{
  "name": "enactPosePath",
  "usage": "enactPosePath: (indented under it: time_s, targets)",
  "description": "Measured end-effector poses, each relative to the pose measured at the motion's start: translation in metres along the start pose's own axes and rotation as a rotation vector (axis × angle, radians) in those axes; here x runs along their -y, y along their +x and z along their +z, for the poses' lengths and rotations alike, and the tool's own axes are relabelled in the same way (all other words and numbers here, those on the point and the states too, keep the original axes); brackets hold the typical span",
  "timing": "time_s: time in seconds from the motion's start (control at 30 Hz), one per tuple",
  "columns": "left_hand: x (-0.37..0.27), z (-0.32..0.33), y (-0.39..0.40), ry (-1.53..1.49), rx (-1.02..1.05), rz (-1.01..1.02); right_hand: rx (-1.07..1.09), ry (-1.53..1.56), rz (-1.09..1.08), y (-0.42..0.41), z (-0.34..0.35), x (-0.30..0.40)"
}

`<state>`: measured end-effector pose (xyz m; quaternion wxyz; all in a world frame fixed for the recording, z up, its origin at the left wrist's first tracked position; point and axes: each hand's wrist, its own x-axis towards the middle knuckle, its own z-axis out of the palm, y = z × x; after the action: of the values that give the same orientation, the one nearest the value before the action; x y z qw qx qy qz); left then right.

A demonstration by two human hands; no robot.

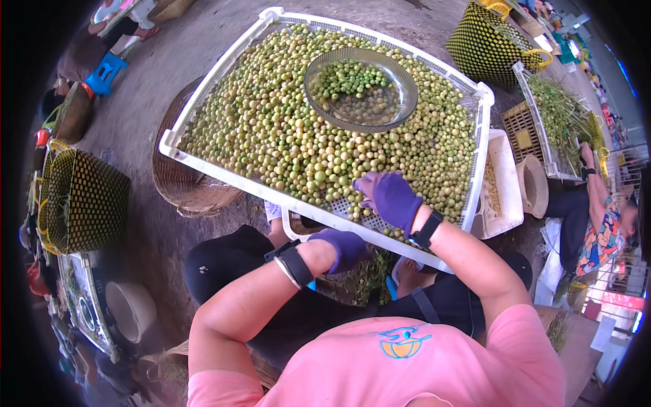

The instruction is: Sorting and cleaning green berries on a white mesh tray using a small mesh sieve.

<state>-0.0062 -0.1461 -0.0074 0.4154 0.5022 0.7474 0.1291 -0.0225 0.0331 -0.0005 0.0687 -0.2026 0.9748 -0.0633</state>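
A white plastic mesh tray (244,184) lies before me, spread with small round green and yellowish fruits (264,117). A clear ribbed bowl (402,114) rests on them, with greener fruits in its upper part. My right hand (389,196), in a purple fingerless glove, is over the near right part of the tray, its fingertips at the fruits beside a patch of bare mesh. Whether it pinches one cannot be told. My left hand (342,250), gloved the same way, is at or just below the tray's near edge; its fingers are hidden.
A brown wicker basket (173,178) sits under the tray's left side. Black and yellow woven baskets (96,201) stand left and upper right. At right are a white bin (511,203), a round tub (533,188), a tray of leafy stems (559,109) and a seated person.
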Motion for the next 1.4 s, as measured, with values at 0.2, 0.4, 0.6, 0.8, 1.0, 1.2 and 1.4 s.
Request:
enactPosePath:
  time_s: [0.2,0.4,0.6,0.8,1.0,1.2,1.4]
  targets:
    - [-0.001,-0.016,0.003,-0.036,0.203,0.103,-0.082,0.273,0.096,0.005,0.016,-0.019]
    - [0.020,0.000,0.012,-0.422,-0.141,0.299,-0.297,1.024,0.427,-0.015,-0.017,-0.024]
    - [0.015,-0.023,0.003,-0.309,-0.155,0.135,-0.031,1.130,0.439,-0.057,-0.040,-0.002]
    - [0.019,-0.045,0.000,-0.186,-0.454,-0.321,0.411,0.575,-0.002,-0.065,-0.050,0.003]
    - [0.023,-0.059,0.020,0.107,-0.398,-0.373,-0.149,-0.167,-0.066,-0.022,0.001,-0.033]
    - [0.014,-0.059,0.013,0.087,-0.174,-0.187,0.280,-0.135,-0.109,-0.057,-0.026,-0.040]
    - [0.031,-0.083,0.010,-0.092,-0.539,-0.490,0.036,-0.115,0.103,-0.021,-0.010,-0.033]
